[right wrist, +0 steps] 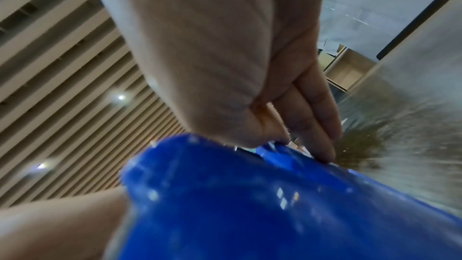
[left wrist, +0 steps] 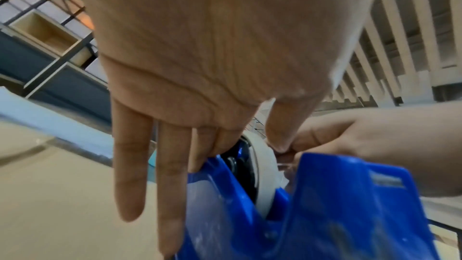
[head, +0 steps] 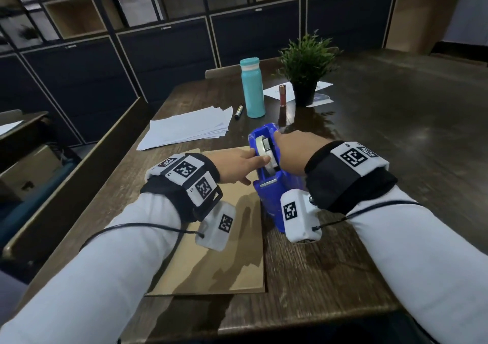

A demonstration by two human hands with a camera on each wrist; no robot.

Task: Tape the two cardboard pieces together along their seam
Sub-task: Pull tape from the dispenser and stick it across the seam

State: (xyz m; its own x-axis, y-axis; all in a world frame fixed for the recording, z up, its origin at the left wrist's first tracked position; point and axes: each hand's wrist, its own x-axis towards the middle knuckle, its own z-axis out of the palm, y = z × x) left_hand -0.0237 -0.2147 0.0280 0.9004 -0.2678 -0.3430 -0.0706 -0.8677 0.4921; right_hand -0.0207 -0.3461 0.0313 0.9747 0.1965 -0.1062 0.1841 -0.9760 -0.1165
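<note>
A blue tape dispenser (head: 273, 206) stands on the right edge of the brown cardboard (head: 219, 254), a white tape roll (head: 266, 153) in its cradle. My left hand (head: 254, 160) reaches in from the left; in the left wrist view its thumb (left wrist: 277, 131) and forefinger pinch the tape roll (left wrist: 263, 175), while the outer fingers stay straight. My right hand (head: 281, 145) grips the tape dispenser's right wall from above, thumb (right wrist: 240, 129) inside and fingers (right wrist: 315, 126) outside of the tape dispenser (right wrist: 250, 205). My arms hide the cardboard's seam.
On the dark wooden table (head: 396, 159) lie a stack of white paper (head: 187, 129), a marker (head: 239, 111), a teal bottle (head: 252, 87), a small red tube (head: 283, 95) and a potted plant (head: 306, 71). A wooden partition (head: 79, 174) borders the table's left side.
</note>
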